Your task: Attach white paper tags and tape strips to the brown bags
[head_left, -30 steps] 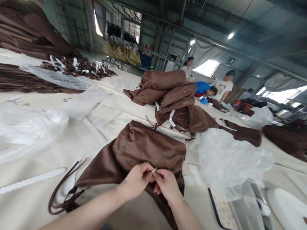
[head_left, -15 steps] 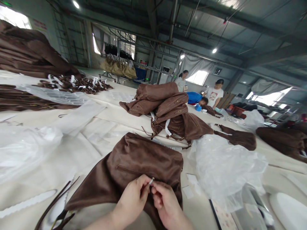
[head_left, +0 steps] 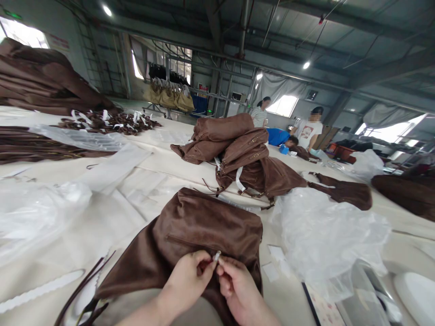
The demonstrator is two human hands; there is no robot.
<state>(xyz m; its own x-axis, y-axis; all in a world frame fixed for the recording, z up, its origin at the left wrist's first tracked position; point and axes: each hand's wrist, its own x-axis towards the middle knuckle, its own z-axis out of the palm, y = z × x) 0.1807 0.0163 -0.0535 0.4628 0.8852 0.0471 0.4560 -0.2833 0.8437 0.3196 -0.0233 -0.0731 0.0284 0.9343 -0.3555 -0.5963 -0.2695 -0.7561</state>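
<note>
A brown leather bag (head_left: pixel 207 217) lies on the table before me, with a zip line across its side. Over its lower right part my two hands meet. My left hand (head_left: pixel 190 276) pinches a small white strip (head_left: pixel 216 256) at the end of the zip line. Close against it, my right hand (head_left: pixel 234 280) has thumb and forefinger pressed together at the same strip. What lies under the fingertips is too small to make out fully. Thin brown straps (head_left: pixel 81 290) trail from the bag's left corner.
Several brown bags (head_left: pixel 238 154) are heaped beyond. Crumpled clear plastic (head_left: pixel 329 240) lies at the right, more plastic (head_left: pixel 41 213) at the left. Bundled straps with white ties (head_left: pixel 108 121) and a tall brown pile (head_left: pixel 44 77) stand far left. Two people (head_left: pixel 307 131) are at the back.
The view has shifted slightly. My hands stay at the same spot on the bag, with small finger movements around the white strip.
</note>
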